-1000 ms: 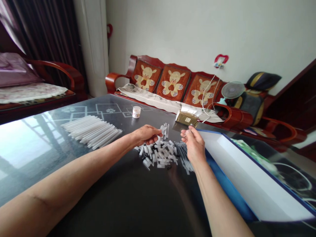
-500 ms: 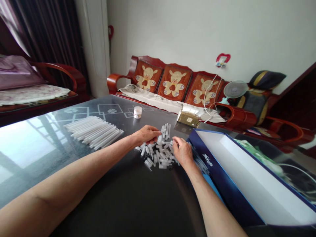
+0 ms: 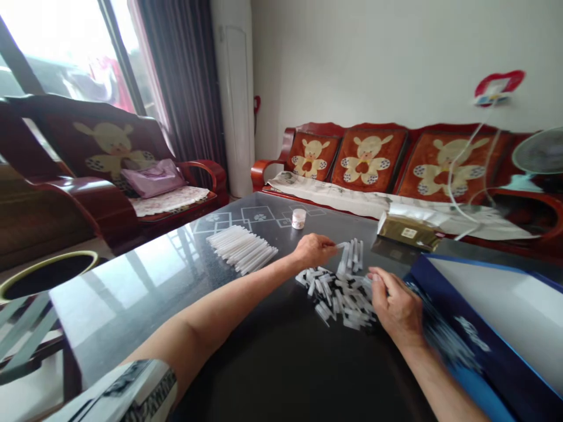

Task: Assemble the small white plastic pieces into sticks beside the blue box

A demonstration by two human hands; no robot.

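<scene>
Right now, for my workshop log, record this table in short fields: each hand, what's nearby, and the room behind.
Left hand: pinching a white plastic piece
Right hand: at the pile's edge, touching it or nearly
Pile: loose white plastic pieces, some upright
Nearby: bundle of long white tubes, small lidded jar, gold foil packet, blue box
Surface: dark glass tabletop
Behind: red wooden sofa

Blue box hems in your right side

Your right hand (image 3: 394, 308) sits just beside the blue box (image 3: 484, 357), which blocks moves further right. Your left hand (image 3: 314, 251) can pass along the dark glass tabletop (image 3: 281, 293) between the pile of white plastic pieces (image 3: 338, 296) and the row of white tubes (image 3: 241, 249)
</scene>
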